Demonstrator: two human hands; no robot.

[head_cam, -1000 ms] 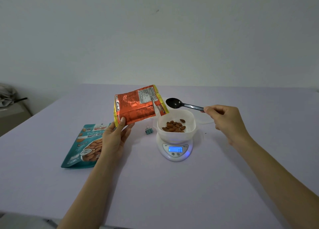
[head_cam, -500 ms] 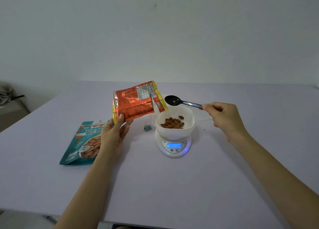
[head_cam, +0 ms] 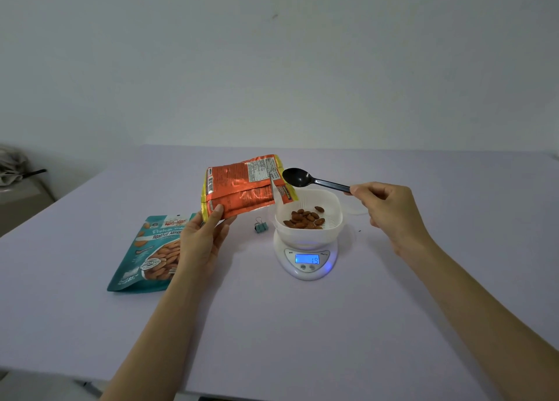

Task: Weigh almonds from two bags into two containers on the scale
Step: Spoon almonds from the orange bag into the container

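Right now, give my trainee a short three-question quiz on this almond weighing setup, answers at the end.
1. True or false: the black spoon in the right hand is empty.
2. What does the left hand hold? A) the orange bag B) the teal bag C) nothing
3. What number does the scale show under the white container of almonds?

Key: 1 true; 2 A; 3 19.
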